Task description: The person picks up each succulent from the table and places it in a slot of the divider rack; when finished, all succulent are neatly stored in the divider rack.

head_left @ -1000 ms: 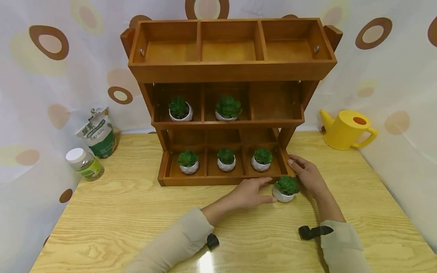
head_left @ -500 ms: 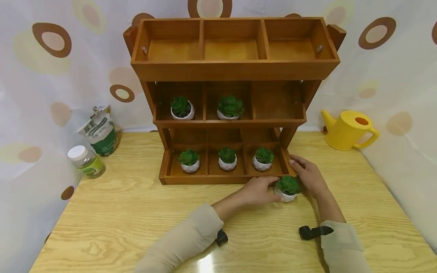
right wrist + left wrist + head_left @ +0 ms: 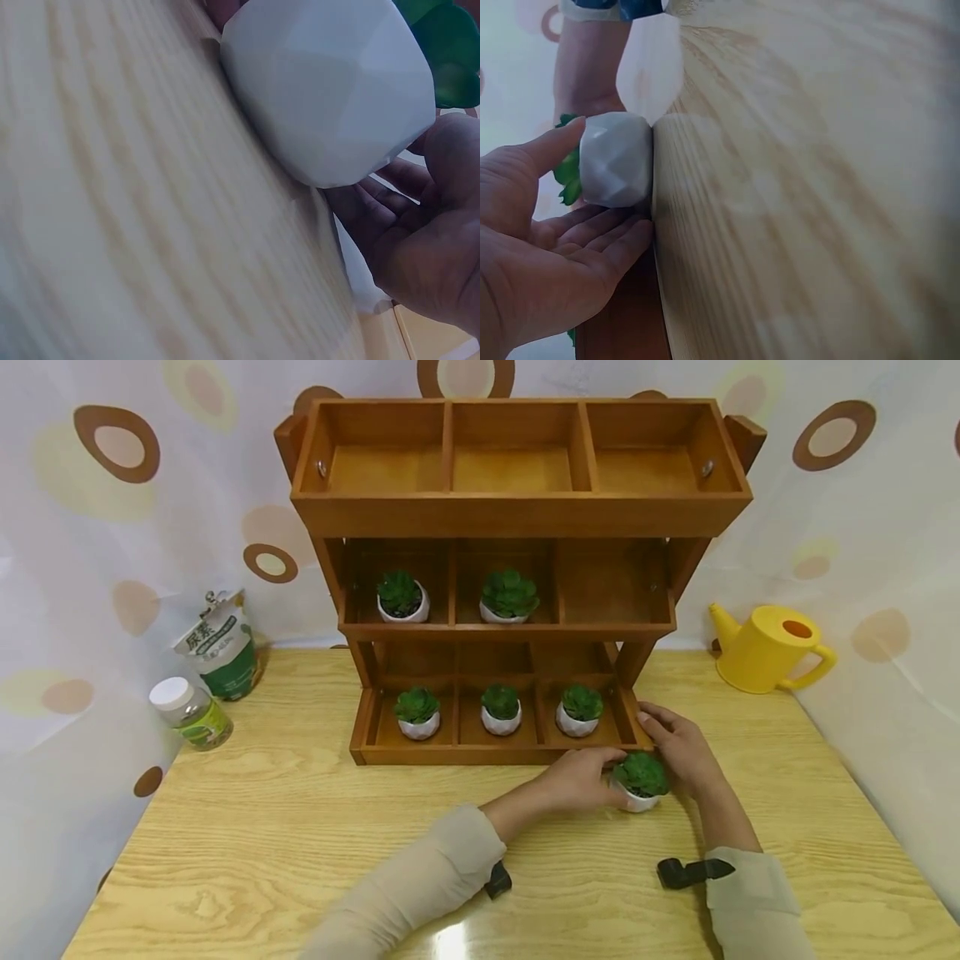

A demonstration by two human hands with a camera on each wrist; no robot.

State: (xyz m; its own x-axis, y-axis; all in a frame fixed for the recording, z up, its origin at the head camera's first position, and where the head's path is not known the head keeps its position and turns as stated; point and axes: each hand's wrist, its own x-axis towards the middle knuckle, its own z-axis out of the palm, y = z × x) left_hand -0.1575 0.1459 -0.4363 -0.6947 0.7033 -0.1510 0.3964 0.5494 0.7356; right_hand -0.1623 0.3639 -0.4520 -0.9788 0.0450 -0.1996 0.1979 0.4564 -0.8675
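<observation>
A potted succulent (image 3: pixel 640 775), green in a white faceted pot, stands on the table just in front of the shelf's right front corner. My left hand (image 3: pixel 581 781) holds it from the left. In the left wrist view the thumb lies on the pot (image 3: pixel 616 161) near its rim, with the fingers along the other side. My right hand (image 3: pixel 678 747) rests at the right end of the wooden shelf's bottom tier (image 3: pixel 487 756), fingertips at its side. In the right wrist view the white pot (image 3: pixel 330 82) partly hides that hand.
Three potted succulents fill the bottom tier, including the right one (image 3: pixel 577 718). Two more, such as the left one (image 3: pixel 405 602), stand on the middle tier. A yellow watering can (image 3: pixel 765 652) is at right; a white-capped jar (image 3: pixel 198 722) and a green-white pouch (image 3: pixel 225 652) are at left.
My left hand has moved right, closed in on the front potted succulent and taken hold of it; the pot has shifted slightly right. The right hand has stayed at the shelf's side.
</observation>
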